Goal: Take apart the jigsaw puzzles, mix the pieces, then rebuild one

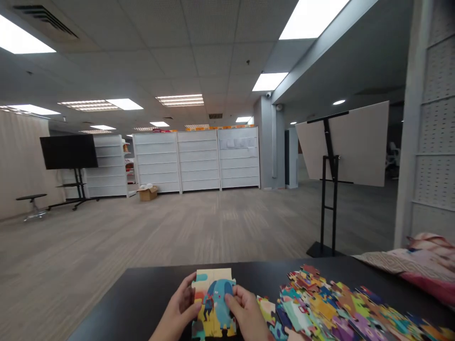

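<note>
Several joined jigsaw puzzle pieces (pixel 213 303) form a small block with a blue elephant on a cream and yellow ground. My left hand (pixel 181 308) grips the block's left edge, thumb on the front and fingers curled behind. On the other side my right hand (pixel 247 312) pinches the right edge, its thumb on the elephant. Seams between the pieces show across the picture. Just right of my right hand lies a large heap of loose, colourful puzzle pieces (pixel 320 303), many overlapping.
The black table (pixel 142 293) carries the heap along its right side. Patterned fabric (pixel 419 265) lies at the table's right edge. Beyond stand a board on a black stand (pixel 329 203), white shelves (pixel 199 161), a cardboard box (pixel 147 193) and a wheeled screen (pixel 69 152).
</note>
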Tool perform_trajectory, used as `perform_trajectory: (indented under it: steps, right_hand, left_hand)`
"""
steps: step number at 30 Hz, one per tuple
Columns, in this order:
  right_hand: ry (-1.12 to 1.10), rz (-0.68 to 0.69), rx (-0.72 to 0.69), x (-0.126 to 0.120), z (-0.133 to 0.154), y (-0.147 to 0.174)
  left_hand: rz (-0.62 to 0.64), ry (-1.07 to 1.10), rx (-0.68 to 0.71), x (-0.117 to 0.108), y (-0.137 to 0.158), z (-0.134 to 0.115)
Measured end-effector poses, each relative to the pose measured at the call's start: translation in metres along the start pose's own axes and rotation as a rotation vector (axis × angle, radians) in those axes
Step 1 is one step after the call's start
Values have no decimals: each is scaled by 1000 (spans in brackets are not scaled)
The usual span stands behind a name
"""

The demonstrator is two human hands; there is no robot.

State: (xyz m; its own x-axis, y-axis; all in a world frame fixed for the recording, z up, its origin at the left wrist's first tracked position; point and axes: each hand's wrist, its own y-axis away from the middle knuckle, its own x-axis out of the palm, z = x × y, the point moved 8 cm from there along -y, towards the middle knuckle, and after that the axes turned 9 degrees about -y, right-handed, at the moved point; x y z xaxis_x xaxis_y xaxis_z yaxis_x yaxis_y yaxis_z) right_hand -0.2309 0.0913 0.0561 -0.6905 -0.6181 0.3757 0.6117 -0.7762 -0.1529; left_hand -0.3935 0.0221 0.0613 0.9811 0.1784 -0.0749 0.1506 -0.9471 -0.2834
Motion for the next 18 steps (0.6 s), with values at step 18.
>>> perform_trajectory:
  steps: [18]
  right_hand:
    - [258,-100,-63,-12,9,0]
  left_hand:
    - [-88,103,-1,-3,-2,-3]
